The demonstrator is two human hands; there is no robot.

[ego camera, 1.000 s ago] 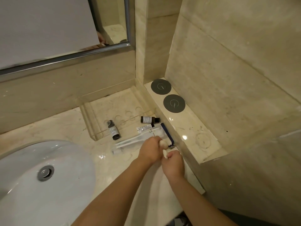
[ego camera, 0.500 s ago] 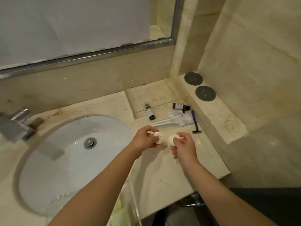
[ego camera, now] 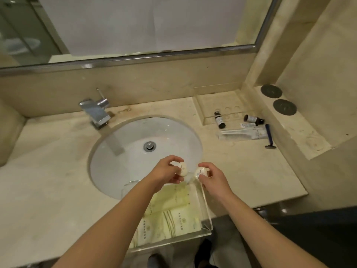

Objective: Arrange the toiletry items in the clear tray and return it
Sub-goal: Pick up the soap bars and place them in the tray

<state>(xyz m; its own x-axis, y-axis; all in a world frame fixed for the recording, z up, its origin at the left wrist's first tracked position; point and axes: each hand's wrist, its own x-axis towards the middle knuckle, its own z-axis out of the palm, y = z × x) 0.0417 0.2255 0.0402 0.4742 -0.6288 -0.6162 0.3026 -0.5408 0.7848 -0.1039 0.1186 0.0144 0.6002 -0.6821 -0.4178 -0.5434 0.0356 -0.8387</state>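
My left hand point(ego camera: 167, 172) grips a small round white wrapped soap point(ego camera: 183, 168). A second round wrapped soap point(ego camera: 201, 172) sits in my right hand point(ego camera: 211, 178). Both hands hover over the far end of the clear tray point(ego camera: 207, 219), which lies at the counter's front edge and holds several pale yellow-green packets point(ego camera: 173, 219). Far right on the counter lie two dark bottles point(ego camera: 219, 120) point(ego camera: 253, 119), a small white tube point(ego camera: 247, 124), a clear-wrapped toothbrush pack point(ego camera: 243, 133) and a blue razor point(ego camera: 269, 137).
A white sink basin point(ego camera: 135, 151) with a chrome faucet point(ego camera: 95, 111) fills the counter's middle. A rectangular recess point(ego camera: 204, 111) is sunk into the counter at the back right. Two dark round discs point(ego camera: 271, 91) point(ego camera: 284, 106) rest on the raised right ledge. A mirror spans the wall behind.
My hands took the two round soaps from beside the razor and carried them left and toward me, over the clear tray. The view has swung left, showing the sink and tray.
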